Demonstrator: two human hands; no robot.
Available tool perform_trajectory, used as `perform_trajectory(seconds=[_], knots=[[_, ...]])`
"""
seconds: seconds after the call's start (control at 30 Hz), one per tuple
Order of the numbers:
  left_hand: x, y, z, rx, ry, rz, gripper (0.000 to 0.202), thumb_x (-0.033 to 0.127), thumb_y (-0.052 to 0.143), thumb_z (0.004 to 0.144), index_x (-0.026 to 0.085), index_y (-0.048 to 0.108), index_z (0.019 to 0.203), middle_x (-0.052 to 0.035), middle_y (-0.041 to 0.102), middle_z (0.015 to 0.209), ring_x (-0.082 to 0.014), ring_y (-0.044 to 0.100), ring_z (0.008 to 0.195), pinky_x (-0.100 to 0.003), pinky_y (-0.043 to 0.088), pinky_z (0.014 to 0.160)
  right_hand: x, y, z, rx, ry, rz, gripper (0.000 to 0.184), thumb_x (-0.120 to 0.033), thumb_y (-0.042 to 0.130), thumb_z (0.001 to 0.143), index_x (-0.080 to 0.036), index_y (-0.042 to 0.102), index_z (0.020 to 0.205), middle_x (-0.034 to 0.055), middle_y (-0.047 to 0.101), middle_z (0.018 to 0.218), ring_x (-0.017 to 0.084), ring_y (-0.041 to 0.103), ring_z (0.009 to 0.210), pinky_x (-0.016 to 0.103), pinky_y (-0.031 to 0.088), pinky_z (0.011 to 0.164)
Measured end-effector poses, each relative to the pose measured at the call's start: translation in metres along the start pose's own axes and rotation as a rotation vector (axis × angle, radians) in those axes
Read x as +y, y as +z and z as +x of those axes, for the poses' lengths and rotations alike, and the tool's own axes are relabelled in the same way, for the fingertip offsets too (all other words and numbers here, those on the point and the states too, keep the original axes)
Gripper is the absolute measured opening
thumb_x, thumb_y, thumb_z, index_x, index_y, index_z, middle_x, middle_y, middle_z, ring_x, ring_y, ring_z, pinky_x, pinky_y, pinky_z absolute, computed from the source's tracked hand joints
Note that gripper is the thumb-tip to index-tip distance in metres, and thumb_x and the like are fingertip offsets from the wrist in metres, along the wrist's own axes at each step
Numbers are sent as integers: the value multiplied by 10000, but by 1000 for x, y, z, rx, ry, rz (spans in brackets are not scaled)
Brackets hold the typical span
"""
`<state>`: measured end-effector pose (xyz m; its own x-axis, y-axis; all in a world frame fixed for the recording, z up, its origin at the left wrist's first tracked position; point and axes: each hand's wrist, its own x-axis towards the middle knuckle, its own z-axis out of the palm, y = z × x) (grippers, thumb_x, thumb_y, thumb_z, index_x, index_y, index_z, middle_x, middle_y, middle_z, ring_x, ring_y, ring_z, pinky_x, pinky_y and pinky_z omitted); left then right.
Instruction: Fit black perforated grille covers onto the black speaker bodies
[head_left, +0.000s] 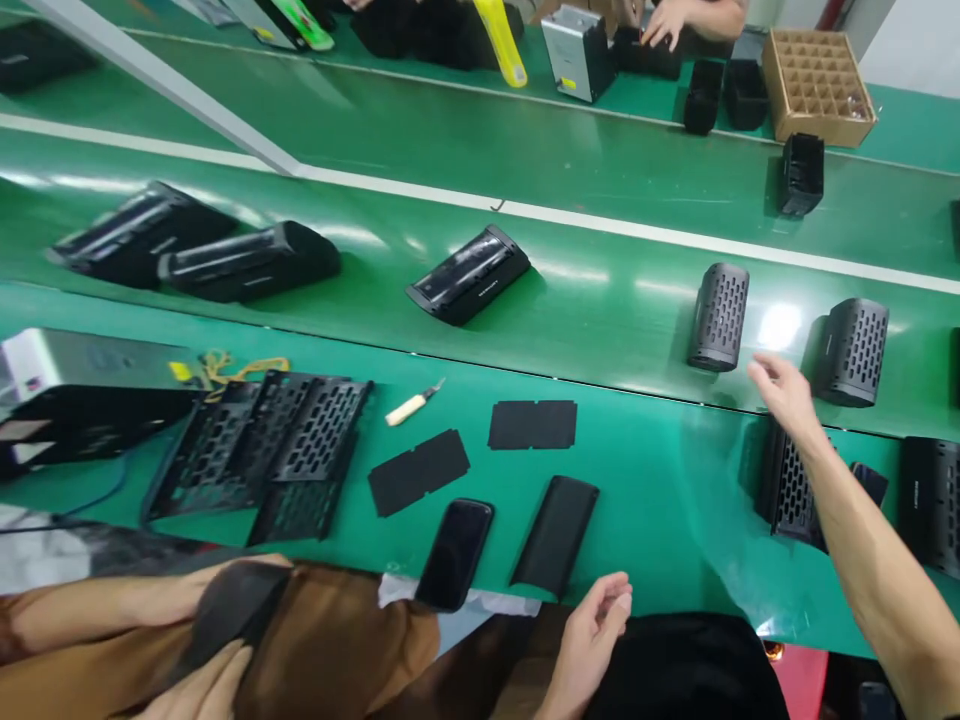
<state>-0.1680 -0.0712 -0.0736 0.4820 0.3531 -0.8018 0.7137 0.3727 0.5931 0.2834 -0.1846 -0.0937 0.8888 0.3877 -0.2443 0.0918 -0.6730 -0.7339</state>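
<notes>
My right hand [787, 400] reaches over the belt's near edge, fingers stretched out and holding nothing that I can see. It lies between two dark perforated cylindrical housings, one housing [720, 318] to its left and another housing [855, 352] to its right. Below my right wrist, a perforated black part [793, 485] is partly covered by my forearm. My left hand [592, 640] hovers at the table's front edge, loosely curled with the fingers apart and nothing visible in it. Nearest to it is a smooth black curved cover [556, 535] on the green table.
A co-worker's hands [217, 640] at left hold a black piece. On the table lie a phone [455, 553], flat black sheets [532, 425], a knife-like tool [414, 403] and perforated panels [315, 430]. The belt carries glossy black housings [472, 275]. A divided carton [817, 80] stands far right.
</notes>
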Motion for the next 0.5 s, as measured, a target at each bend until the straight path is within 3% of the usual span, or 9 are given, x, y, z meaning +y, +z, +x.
perform_trajectory(seconds=[0.1, 0.17, 0.23, 0.33, 0.4, 0.5], knots=[[31, 33, 17, -124, 86, 60, 696, 705, 675, 848, 183, 719, 1306, -186, 754, 1276, -303, 727, 1040, -439, 607, 909, 26, -48, -18, -40, -37, -146, 384, -514, 615, 1066, -195, 752, 1230, 128, 712, 1316, 299, 630, 1289, 561, 430, 1175], [61, 65, 36, -246, 162, 133, 700, 588, 686, 878, 194, 640, 1454, -192, 698, 1402, -288, 711, 1075, -436, 597, 934, 41, -63, -25, -111, -48, -224, 385, -530, 605, 1068, -193, 761, 1167, 120, 735, 1252, 294, 648, 1261, 557, 433, 1167], [89, 101, 58, -372, 220, 207, 857, 514, 742, 849, 211, 497, 1612, -204, 600, 1548, -287, 712, 1068, -472, 586, 982, 54, -65, -30, -196, -64, -282, 372, -540, 629, 1060, -197, 755, 1131, 100, 746, 1210, 278, 677, 1203, 544, 468, 1134], [116, 148, 84, -468, 258, 256, 991, 488, 789, 831, 208, 381, 1689, -235, 475, 1662, -312, 732, 1077, -559, 513, 1134, 65, -60, -38, -270, -93, -341, 363, -542, 626, 1067, -202, 745, 1109, 90, 745, 1186, 264, 684, 1164, 534, 481, 1115], [121, 169, 94, -474, 295, 275, 980, 466, 789, 840, 192, 379, 1687, -231, 455, 1680, -361, 681, 1264, -570, 444, 1228, 69, -59, -45, -287, -112, -357, 378, -546, 596, 1078, -196, 739, 1089, 86, 743, 1152, 265, 680, 1155, 541, 465, 1123], [119, 184, 98, -454, 325, 317, 922, 418, 763, 867, 160, 387, 1668, -210, 493, 1657, -366, 504, 1516, -541, 367, 1311, 69, -59, -54, -294, -135, -342, 439, -556, 506, 1096, -196, 745, 1020, 100, 736, 1074, 282, 676, 1119, 532, 450, 1125]])
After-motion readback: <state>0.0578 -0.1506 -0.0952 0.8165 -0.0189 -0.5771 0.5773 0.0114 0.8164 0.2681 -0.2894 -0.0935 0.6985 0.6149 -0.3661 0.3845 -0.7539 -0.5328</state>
